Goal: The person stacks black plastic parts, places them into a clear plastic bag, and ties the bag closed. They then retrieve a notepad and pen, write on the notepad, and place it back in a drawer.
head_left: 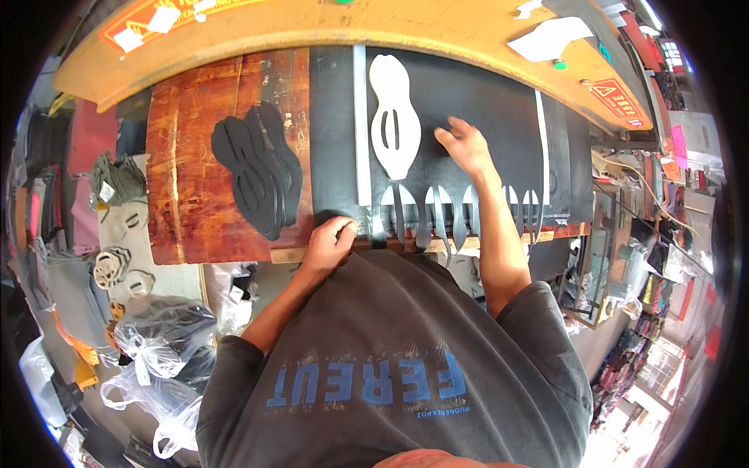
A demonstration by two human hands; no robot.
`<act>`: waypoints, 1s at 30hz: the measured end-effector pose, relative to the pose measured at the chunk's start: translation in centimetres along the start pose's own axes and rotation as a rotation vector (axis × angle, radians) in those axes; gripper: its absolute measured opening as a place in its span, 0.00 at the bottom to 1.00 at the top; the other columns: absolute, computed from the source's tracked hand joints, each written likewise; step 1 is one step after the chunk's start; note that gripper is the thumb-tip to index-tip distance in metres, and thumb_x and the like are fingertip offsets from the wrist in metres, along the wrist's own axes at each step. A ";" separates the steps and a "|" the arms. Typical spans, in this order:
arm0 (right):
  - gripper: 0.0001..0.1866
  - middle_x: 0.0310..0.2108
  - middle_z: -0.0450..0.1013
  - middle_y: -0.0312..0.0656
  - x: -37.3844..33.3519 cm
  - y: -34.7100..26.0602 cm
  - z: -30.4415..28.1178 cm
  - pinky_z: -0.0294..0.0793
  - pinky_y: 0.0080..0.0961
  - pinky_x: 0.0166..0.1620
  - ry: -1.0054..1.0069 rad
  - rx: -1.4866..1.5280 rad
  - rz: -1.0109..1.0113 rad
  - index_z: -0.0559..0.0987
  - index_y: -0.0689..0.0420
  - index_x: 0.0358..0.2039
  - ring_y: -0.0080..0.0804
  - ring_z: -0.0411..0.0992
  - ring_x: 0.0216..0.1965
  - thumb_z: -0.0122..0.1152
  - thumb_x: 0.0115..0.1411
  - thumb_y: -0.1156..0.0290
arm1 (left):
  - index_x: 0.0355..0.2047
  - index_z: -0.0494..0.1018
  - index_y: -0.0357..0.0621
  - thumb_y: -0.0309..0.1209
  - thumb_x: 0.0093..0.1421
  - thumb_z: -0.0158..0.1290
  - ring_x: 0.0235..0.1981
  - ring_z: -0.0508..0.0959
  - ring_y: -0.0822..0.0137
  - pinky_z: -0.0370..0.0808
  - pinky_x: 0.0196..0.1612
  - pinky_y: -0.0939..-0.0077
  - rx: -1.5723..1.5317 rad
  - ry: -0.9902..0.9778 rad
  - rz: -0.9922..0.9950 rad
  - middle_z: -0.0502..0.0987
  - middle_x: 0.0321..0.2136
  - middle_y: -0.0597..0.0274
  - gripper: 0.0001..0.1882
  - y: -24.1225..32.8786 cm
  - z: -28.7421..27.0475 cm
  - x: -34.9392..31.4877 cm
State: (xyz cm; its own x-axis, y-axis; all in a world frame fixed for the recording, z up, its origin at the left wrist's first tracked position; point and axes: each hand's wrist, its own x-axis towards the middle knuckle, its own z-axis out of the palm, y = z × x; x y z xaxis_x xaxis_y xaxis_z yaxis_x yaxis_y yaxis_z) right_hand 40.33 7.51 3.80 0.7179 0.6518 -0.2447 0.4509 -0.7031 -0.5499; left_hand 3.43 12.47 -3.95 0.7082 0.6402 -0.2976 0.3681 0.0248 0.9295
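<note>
A white sole-shaped piece [395,117] with slots in its middle lies on the black work surface [488,86]. To its right my right hand [466,147] hovers with thumb and fingers apart, holding nothing. My left hand [334,240] rests curled at the near edge of the board, its fingers bent in; what they may hold is hidden. Several black curved strips [424,226] hang over the near edge, with pale shapes between them. On the reddish wooden board [191,156] at the left lies an overlapping pile of black sole-shaped pieces [257,175].
A yellow machine beam [312,35] spans the far side above the surface. Pale straight strips [361,132] run across the black surface. Plastic bags [160,351] and stacked sheets [70,288] stand at the left. A metal frame [597,257] stands at the right.
</note>
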 end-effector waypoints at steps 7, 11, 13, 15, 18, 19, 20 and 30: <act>0.28 0.42 0.82 0.34 -0.3 6.7 -2.7 0.80 0.23 0.39 0.106 0.620 0.148 0.79 0.63 0.62 0.19 0.77 0.38 0.70 0.67 0.60 | 0.41 0.82 0.42 0.33 0.68 0.58 0.43 0.80 0.49 0.75 0.49 0.54 0.470 0.283 0.611 0.82 0.38 0.54 0.09 1.5 -1.2 8.8; 0.27 0.46 0.82 0.39 1.7 6.0 -3.1 0.81 0.24 0.40 0.007 0.627 0.100 0.78 0.64 0.63 0.24 0.79 0.40 0.68 0.69 0.62 | 0.38 0.81 0.49 0.36 0.65 0.60 0.42 0.79 0.53 0.71 0.50 0.54 0.709 0.460 0.771 0.81 0.37 0.59 0.07 2.0 -0.6 14.4; 0.30 0.42 0.82 0.39 2.8 5.4 -3.6 0.79 0.23 0.39 -0.033 0.686 0.052 0.76 0.66 0.65 0.24 0.79 0.38 0.68 0.68 0.62 | 0.35 0.82 0.50 0.36 0.64 0.60 0.41 0.78 0.54 0.71 0.48 0.54 0.747 0.485 0.678 0.81 0.35 0.61 0.06 2.2 -0.8 17.7; 0.34 0.39 0.81 0.38 4.3 5.3 -4.4 0.78 0.21 0.38 -0.062 0.746 0.003 0.70 0.69 0.69 0.23 0.78 0.38 0.69 0.67 0.67 | 0.34 0.82 0.50 0.39 0.63 0.61 0.40 0.78 0.53 0.71 0.47 0.53 0.834 0.542 0.661 0.79 0.33 0.60 0.08 2.5 -1.2 21.1; 0.45 0.36 0.80 0.38 8.1 6.9 -6.4 0.76 0.21 0.32 0.106 0.974 -0.033 0.53 0.70 0.77 0.21 0.75 0.32 0.66 0.67 0.72 | 0.33 0.82 0.49 0.39 0.64 0.60 0.40 0.78 0.51 0.71 0.46 0.51 0.772 0.541 0.663 0.79 0.33 0.58 0.09 2.9 -2.1 25.5; 0.46 0.34 0.79 0.37 9.9 7.7 -7.3 0.74 0.22 0.29 0.277 1.016 -0.035 0.49 0.69 0.78 0.20 0.73 0.28 0.63 0.66 0.74 | 0.33 0.82 0.49 0.39 0.64 0.60 0.40 0.78 0.50 0.71 0.46 0.51 0.736 0.544 0.654 0.79 0.33 0.58 0.09 3.0 -2.3 26.7; 0.46 0.34 0.78 0.38 11.7 8.7 -8.4 0.74 0.22 0.29 0.408 0.991 -0.058 0.48 0.70 0.78 0.20 0.73 0.28 0.62 0.66 0.75 | 0.33 0.82 0.49 0.39 0.64 0.59 0.40 0.77 0.48 0.71 0.46 0.51 0.736 0.546 0.633 0.79 0.33 0.57 0.09 3.0 -2.6 27.9; 0.20 0.52 0.80 0.56 17.9 12.0 -9.9 0.77 0.38 0.55 0.533 0.444 -0.377 0.79 0.67 0.58 0.46 0.79 0.48 0.58 0.73 0.67 | 0.28 0.79 0.48 0.40 0.60 0.60 0.39 0.78 0.46 0.72 0.44 0.47 0.798 0.475 0.515 0.79 0.32 0.53 0.10 4.5 -3.2 32.5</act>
State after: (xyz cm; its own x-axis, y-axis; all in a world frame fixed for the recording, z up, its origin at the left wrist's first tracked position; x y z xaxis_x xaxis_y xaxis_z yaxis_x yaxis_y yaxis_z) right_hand 63.83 7.95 0.72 0.7670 0.5203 0.3755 0.5408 -0.2093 -0.8147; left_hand 26.15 35.88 -8.72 0.6469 0.6683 0.3673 0.5010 -0.7356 0.4559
